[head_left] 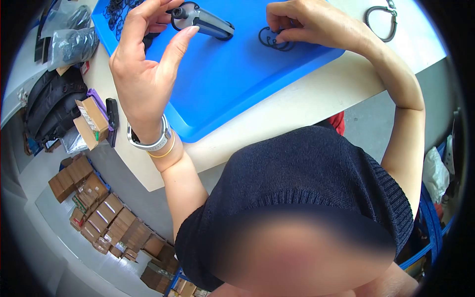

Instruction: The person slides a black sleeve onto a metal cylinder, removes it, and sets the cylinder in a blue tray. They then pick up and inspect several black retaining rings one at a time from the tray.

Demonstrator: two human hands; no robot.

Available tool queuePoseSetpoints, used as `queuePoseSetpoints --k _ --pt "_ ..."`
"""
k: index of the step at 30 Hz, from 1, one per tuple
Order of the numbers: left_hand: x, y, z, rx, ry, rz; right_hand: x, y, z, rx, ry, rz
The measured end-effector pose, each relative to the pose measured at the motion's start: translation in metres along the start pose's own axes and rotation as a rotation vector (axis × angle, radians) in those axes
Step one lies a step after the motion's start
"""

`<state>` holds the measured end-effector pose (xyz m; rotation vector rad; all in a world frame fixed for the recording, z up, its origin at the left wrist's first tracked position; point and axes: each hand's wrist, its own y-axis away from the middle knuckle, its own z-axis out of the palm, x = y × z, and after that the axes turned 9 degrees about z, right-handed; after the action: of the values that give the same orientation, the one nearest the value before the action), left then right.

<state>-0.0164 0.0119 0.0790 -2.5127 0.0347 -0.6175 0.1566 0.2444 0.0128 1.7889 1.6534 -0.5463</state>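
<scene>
My left hand [148, 64], with a silver watch and a yellow band at the wrist, has its thumb and fingers around one end of a grey metal cylinder [213, 24]. The cylinder is ribbed along its length, dark at its far end, and tilted above the blue tray [222, 94]. At the tray's right side, my right hand [307, 22] has thumb and finger pinched at a few thin black open rings [269, 42]. Several similar black rings [116, 20] lie heaped in the tray's far left corner, partly hidden behind my left hand.
The tray rests on a cream-coloured table [307, 104]. A black loop [388, 34] lies at the table's right. To the left are plastic bags [74, 44], a black backpack [54, 99] and an open carton [91, 121]. Stacked cardboard boxes [106, 213] stand on the floor.
</scene>
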Motion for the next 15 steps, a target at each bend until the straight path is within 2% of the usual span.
queuePoseSetpoints --k 13,15 --pt "-0.001 -0.003 0.001 -0.017 0.05 0.016 0.002 0.0 -0.001 -0.051 -0.059 -0.018" --pt "0.008 -0.007 0.003 -0.011 -0.136 0.076 0.001 0.0 -0.003 -0.074 -0.114 0.021"
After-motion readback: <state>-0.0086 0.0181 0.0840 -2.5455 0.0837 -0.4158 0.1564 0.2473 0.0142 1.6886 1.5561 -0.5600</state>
